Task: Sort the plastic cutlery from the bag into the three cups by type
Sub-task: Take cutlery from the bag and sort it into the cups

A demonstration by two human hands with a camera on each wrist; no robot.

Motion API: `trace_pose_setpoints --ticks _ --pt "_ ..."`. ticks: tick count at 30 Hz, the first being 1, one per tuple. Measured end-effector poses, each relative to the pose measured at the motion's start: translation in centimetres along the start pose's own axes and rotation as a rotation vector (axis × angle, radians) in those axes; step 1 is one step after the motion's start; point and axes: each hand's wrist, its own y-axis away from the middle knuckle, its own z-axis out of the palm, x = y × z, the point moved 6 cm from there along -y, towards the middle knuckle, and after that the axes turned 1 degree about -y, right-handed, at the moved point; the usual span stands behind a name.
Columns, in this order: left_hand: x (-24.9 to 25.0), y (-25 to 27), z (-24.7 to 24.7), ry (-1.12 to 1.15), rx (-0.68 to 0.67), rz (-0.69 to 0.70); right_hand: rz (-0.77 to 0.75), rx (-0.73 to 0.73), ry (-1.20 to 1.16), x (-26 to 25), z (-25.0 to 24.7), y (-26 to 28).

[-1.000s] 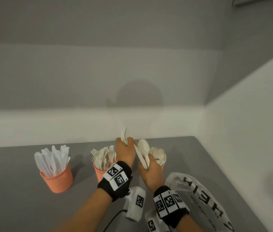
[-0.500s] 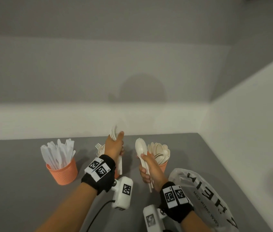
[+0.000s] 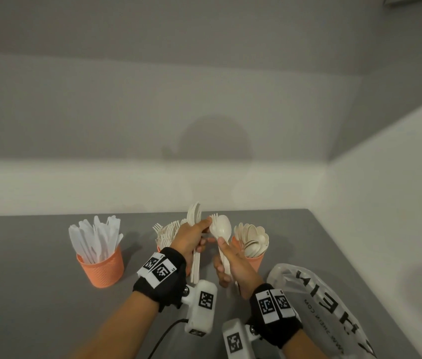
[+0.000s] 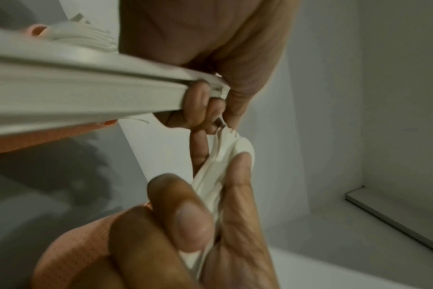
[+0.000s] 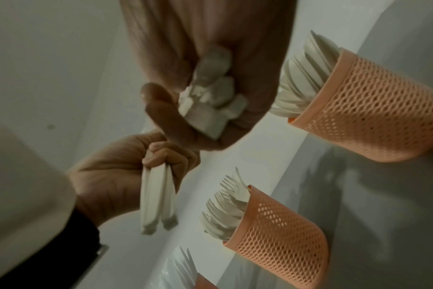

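Note:
Three orange mesh cups stand in a row: a knives cup [image 3: 99, 268], a forks cup [image 5: 279, 230] and a spoons cup [image 3: 255, 260]. My left hand [image 3: 199, 229] grips a few white forks [image 3: 195, 216] upright in front of the forks cup. Their handles [image 5: 156, 195] hang below the fist. My right hand [image 3: 226, 255] grips a bundle of cutlery [image 3: 220, 228], with a spoon in front and fork tines behind it. The left fingertips [image 4: 200, 97] reach those tines. The bundle's handle ends [image 5: 210, 101] show in my right palm.
The white plastic bag [image 3: 321, 307] lies on the grey table [image 3: 23, 281] at the right, beside the white side wall. The back wall stands close behind the cups. Wrist cameras and a cable hang below both wrists.
My left hand, still holding its forks, has moved right and up from the forks cup. It now meets the bundle in my right hand, which has stayed almost in place.

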Motion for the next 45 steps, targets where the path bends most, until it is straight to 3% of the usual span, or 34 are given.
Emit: trace_pose_setpoints --ticks 5,14,19,27,33,40,45 --pt "0.3 -0.1 0.0 -0.049 0.001 0.033 -0.025 -0.016 -0.024 -0.4 0.1 -0.1" --pt "1.4 0.3 0.4 -0.219 0.113 0.212 -0.036 0.060 0.029 -0.5 -0.2 -0.1" --pt "1.9 0.0 1.0 -0.433 0.169 0.322 -0.024 0.082 0.064 -0.4 -0.3 0.1" --pt "1.4 0.0 1.1 -0.264 0.048 0.219 0.027 0.070 -0.142 -0.3 -1.0 0.0" --pt "1.0 0.4 1.1 -0.215 0.122 0.217 -0.087 0.249 0.097 -0.1 -2.2 -0.8" --pt "0.5 1.1 1.9 -0.190 0.116 0.256 -0.173 0.248 0.143 -0.3 -2.5 -0.8" --pt "-0.2 0.9 2.0 -0.160 0.148 0.210 -0.291 0.344 0.347 -0.3 -3.0 -0.9"
